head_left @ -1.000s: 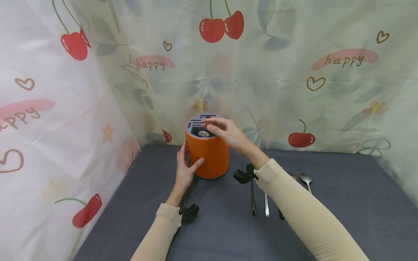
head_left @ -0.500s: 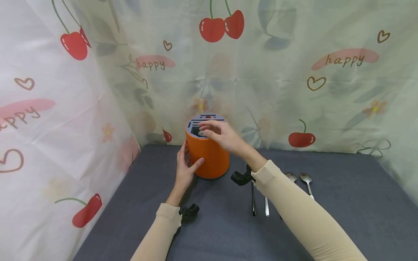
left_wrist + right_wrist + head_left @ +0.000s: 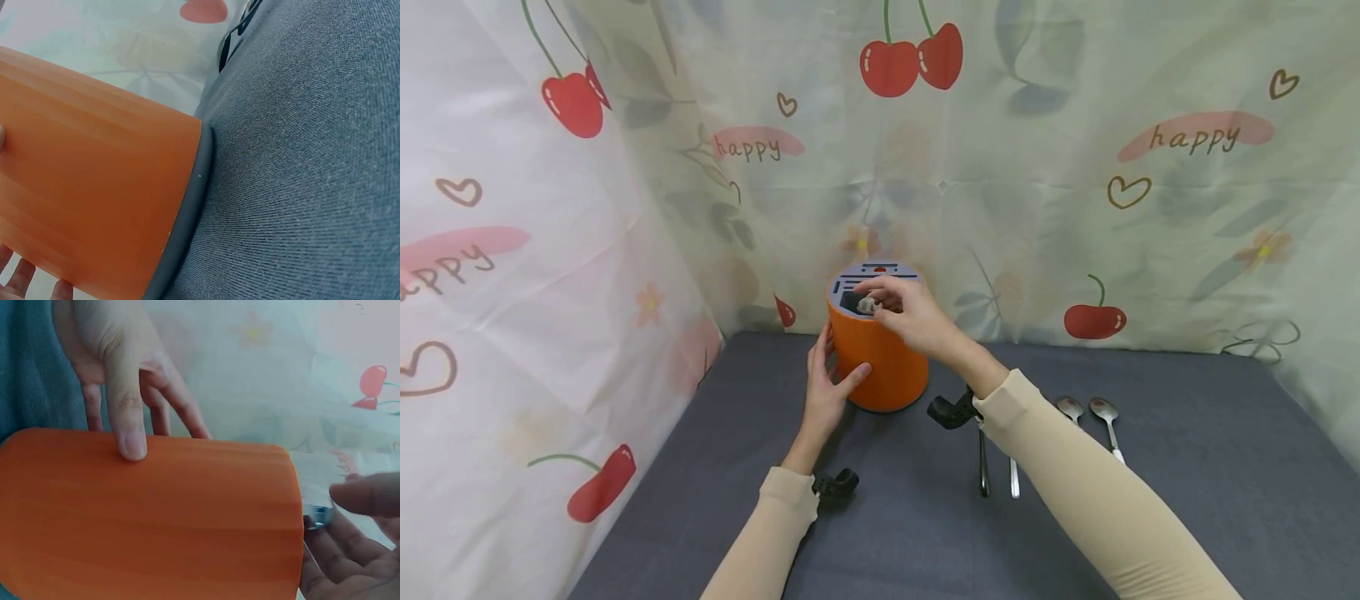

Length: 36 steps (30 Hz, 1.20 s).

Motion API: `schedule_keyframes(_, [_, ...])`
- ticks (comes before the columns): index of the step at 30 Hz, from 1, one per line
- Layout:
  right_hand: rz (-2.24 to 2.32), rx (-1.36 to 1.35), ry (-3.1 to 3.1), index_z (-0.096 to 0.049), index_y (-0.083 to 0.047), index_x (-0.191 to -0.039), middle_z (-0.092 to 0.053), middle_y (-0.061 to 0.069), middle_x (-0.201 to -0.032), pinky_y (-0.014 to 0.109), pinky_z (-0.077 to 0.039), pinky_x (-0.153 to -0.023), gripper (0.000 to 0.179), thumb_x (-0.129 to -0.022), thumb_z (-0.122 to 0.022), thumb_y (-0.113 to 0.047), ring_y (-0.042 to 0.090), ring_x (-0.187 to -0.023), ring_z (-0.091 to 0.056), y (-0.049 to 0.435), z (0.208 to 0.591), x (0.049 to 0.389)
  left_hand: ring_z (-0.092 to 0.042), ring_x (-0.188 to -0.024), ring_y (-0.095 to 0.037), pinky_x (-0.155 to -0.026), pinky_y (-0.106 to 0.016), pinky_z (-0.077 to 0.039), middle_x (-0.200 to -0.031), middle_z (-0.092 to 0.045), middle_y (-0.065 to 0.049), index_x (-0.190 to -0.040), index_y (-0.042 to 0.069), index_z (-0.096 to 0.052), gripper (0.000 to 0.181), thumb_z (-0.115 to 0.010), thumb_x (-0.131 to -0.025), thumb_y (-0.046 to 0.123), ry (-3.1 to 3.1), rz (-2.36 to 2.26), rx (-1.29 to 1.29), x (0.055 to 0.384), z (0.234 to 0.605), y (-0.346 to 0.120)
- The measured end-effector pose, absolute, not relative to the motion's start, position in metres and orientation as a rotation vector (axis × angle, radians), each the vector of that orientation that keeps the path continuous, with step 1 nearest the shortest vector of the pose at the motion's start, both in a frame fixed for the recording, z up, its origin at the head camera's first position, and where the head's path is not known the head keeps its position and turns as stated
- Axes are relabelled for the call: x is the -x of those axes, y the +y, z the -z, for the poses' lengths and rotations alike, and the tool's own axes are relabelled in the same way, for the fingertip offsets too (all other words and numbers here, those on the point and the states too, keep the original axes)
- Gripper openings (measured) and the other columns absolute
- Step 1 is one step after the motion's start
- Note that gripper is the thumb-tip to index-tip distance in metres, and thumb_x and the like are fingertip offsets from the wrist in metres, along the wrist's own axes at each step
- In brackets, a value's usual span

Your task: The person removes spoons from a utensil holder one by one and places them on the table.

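Observation:
An orange cylindrical utensil holder (image 3: pixel 878 358) with a slotted, pale lavender top (image 3: pixel 850 279) stands upright on the cloth. My left hand (image 3: pixel 827 396) steadies its left side, thumb across the front and fingers round behind; in the right wrist view that thumb (image 3: pixel 132 440) presses the orange wall. At the larger opening in the top, my right hand (image 3: pixel 913 312) pinches a utensil with a shiny, silvery rounded head (image 3: pixel 869 305). The right wrist view has this silvery piece (image 3: pixel 319 517) just past the rim, between thumb and fingers. Whatever part lies inside the holder is hidden.
Right of the holder, partly under my right forearm, lie a dark handle (image 3: pixel 983 467), a silver handle (image 3: pixel 1014 479) and two spoons (image 3: pixel 1103 408). A grey cloth (image 3: pixel 895 533) covers the table. A printed curtain (image 3: pixel 1022 225) hangs close behind the holder.
My right hand has come down from above the top, and its fingers have closed around the silvery utensil head, which has shifted slightly. My left hand and the holder stay in place.

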State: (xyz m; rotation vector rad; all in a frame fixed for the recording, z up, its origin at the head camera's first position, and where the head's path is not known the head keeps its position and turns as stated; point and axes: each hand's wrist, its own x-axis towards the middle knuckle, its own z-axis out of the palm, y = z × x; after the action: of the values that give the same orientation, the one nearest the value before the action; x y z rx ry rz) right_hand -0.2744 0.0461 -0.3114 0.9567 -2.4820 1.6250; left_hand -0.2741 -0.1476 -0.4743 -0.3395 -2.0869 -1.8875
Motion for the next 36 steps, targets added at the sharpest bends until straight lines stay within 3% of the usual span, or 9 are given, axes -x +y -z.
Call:
schedule_keyframes(6, [-1.733,-0.873,-2.281,-0.067,0.003,-0.129,-0.066,0.021,-0.124,0.037,-0.054,-0.083,0.035,-0.097,-0.057,0.014,0.034,-0.103,-0.062,0.046,0.307,0.274,-0.03,-0.151,-0.026,-0.123,-0.055,-0.028,-0.163,-0.026,-0.004,-0.166,0.035,-0.021,0.09,-0.077,-0.097,0.024,-2.11,1.87,0.314,0.274,0.475,-0.147])
schedule_keyframes(16, [-1.859,-0.786,-2.246,-0.065,0.007,-0.133,-0.071,0.024,-0.114,0.054,-0.057,-0.094,0.032,-0.101,-0.064,0.002,0.042,-0.102,-0.069,0.049,0.306,0.274,-0.03,-0.151,-0.025,-0.123,-0.055,-0.028,-0.163,-0.027,-0.004,-0.166,0.037,-0.021,0.09,-0.078,-0.096,0.027,-2.119,1.861,0.301,0.274,0.477,-0.148])
schedule_keyframes(25, [-1.935,-0.784,-2.147,-0.068,0.011,-0.125,-0.071,0.027,-0.114,0.033,-0.06,-0.088,0.026,-0.101,-0.064,0.0,0.037,-0.103,-0.07,0.054,0.298,0.267,-0.031,-0.15,-0.026,-0.123,-0.057,-0.027,-0.163,-0.027,-0.004,-0.166,0.037,-0.022,0.09,-0.078,-0.097,0.027,-2.107,1.868,0.305,0.275,0.477,-0.148])
schedule_keyframes(30, [-1.972,-0.833,-1.972,-0.066,0.014,-0.124,-0.066,0.028,-0.107,0.034,-0.062,-0.084,0.025,-0.101,-0.063,0.003,0.03,-0.095,-0.07,0.057,0.29,0.263,-0.031,-0.15,-0.024,-0.123,-0.054,-0.028,-0.163,-0.027,-0.002,-0.166,0.038,-0.022,0.09,-0.078,-0.096,0.027,-2.11,1.871,0.296,0.274,0.476,-0.147])
schedule_keyframes(36, [-1.989,-0.838,-1.85,-0.066,0.014,-0.123,-0.067,0.02,-0.103,0.031,-0.061,-0.081,0.025,-0.1,-0.065,0.004,0.021,-0.087,-0.067,0.063,0.278,0.256,-0.031,-0.15,-0.023,-0.124,-0.054,-0.028,-0.163,-0.028,-0.001,-0.166,0.036,-0.022,0.091,-0.078,-0.096,0.026,-2.106,1.877,0.294,0.274,0.475,-0.148])
